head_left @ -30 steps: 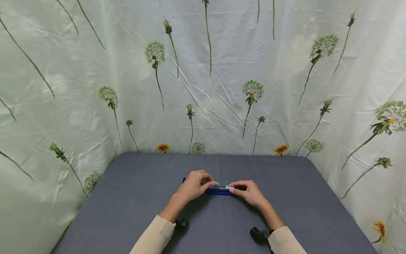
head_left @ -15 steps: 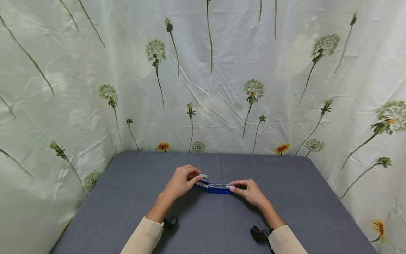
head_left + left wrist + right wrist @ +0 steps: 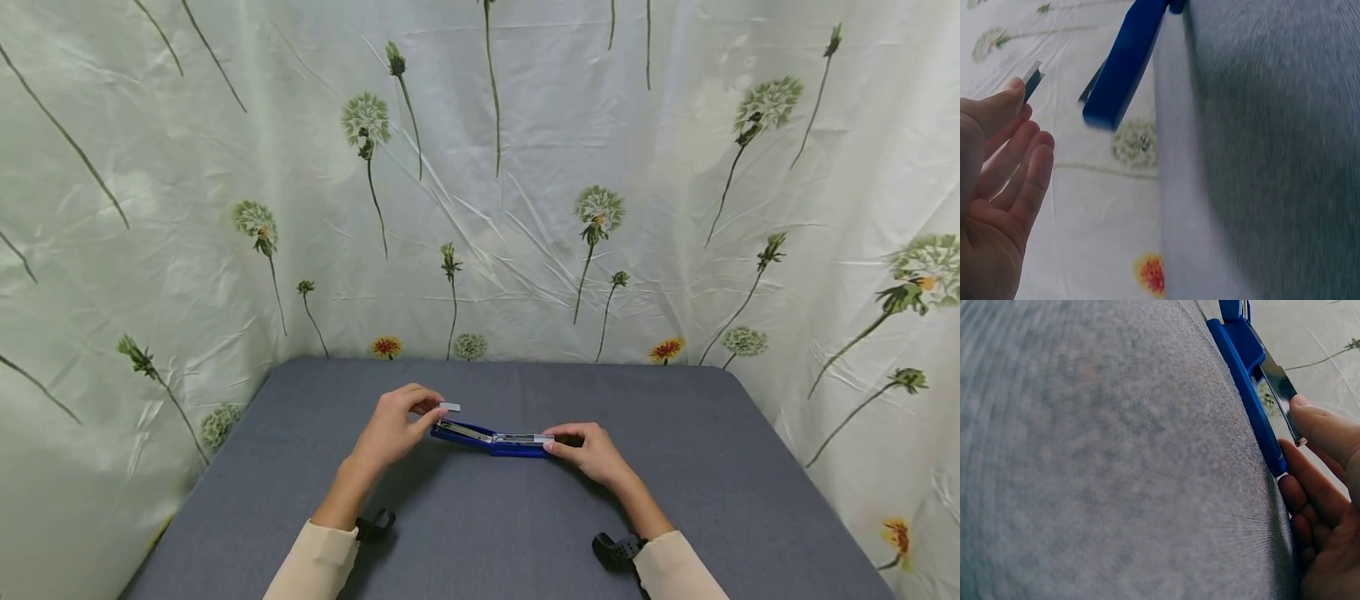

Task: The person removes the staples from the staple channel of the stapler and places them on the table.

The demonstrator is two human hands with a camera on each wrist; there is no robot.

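Observation:
A blue stapler (image 3: 517, 452) lies on the table, its top cover (image 3: 461, 433) swung far back to the left and its metal magazine (image 3: 1277, 384) exposed. My right hand (image 3: 592, 454) pinches the magazine's front end between thumb and fingers, just above the base tip in the right wrist view. Between thumb and index finger, my left hand (image 3: 393, 425) pinches a short strip of staples (image 3: 1032, 81). The strip is held in the air beside the raised end of the cover, apart from it in the left wrist view. The other left fingers are loosely bent.
A dark grey cloth covers the table (image 3: 637, 517). Behind it and at both sides hangs a pale curtain (image 3: 525, 250) printed with dandelions. A black strap camera mount (image 3: 618, 552) sits at the right wrist.
My left hand has moved left from the magazine, carrying the strip of staples away past the opened cover. The cover now shows fully. My right hand keeps its grip in place.

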